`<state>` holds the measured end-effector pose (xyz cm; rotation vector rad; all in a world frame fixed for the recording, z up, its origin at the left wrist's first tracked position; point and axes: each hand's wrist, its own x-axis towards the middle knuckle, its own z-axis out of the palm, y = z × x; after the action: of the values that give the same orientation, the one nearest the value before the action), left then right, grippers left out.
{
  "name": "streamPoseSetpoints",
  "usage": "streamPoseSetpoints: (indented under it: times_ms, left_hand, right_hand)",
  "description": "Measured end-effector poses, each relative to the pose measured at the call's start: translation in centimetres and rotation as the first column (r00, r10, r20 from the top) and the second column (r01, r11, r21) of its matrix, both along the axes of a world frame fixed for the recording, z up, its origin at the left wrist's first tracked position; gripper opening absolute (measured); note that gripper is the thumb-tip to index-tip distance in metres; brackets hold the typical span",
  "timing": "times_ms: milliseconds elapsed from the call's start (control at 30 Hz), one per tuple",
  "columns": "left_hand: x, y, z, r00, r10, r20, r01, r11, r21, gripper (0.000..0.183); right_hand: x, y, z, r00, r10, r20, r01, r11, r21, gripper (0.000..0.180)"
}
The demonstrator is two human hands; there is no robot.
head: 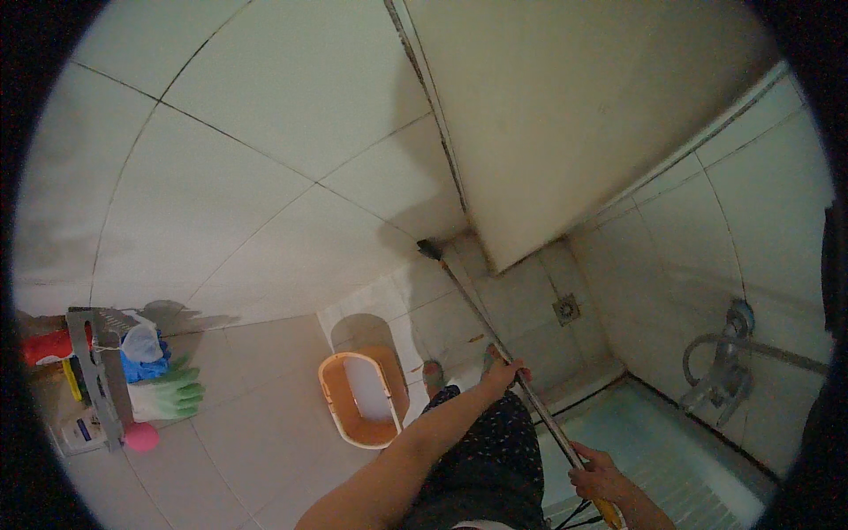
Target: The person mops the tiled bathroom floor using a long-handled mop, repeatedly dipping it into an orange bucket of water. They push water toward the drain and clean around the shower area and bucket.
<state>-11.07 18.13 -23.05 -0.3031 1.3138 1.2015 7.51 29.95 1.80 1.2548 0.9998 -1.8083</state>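
Observation:
A long-handled brush with a metal pole (477, 313) runs slantwise across the view before me. My left hand (502, 376) is closed round the middle of the pole. Lower down, my right hand (597, 474) grips it just above its yellow end (608, 513). The dark brush head (429, 250) is at the foot of the tiled wall (344, 218), close to the corner by the cream panel (563, 132). Fine detail of the bristles is too dark to make out.
An orange tub (334, 397) holding whitish liquid stands left of my legs. A square floor drain (566, 309) lies ahead. On the right are a wall-mounted tap (722, 377) with a hose and a glassy greenish surface (636, 450). A grey rack (99, 377) carries green-white gloves (165, 394).

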Motion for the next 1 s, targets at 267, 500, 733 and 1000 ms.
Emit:
streamPoseSetpoints:
  times_ms: [267, 500, 733, 1000]
  left_hand:
    - [-0.5, -1.4, -4.1, 0.995, 0.080, 0.052, -0.078, 0.996, -0.032, 0.018]
    - [-0.6, -3.7, 1.0, 0.993, 0.119, 0.014, -0.119, 0.993, -0.025, 0.010]
    - [-3.0, -8.9, 2.4, 0.999, -0.043, -0.012, 0.043, 0.997, 0.058, 0.014]
    - [-4.4, -16.1, -4.0, 0.996, -0.001, 0.088, 0.017, 0.984, -0.179, 0.017]
  right_hand:
    - [-0.2, -2.7, -2.9, 0.910, 0.411, -0.053, -0.369, 0.862, 0.348, 0.035]
    - [-1.5, -5.4, 2.1, 0.954, 0.283, 0.095, -0.297, 0.931, 0.211, 0.032]
    - [-2.6, -13.3, 3.5, 0.978, 0.192, -0.077, -0.149, 0.913, 0.379, 0.025]
    - [-4.9, -22.5, 1.2, 0.991, -0.052, -0.121, 0.089, 0.939, 0.333, 0.028]
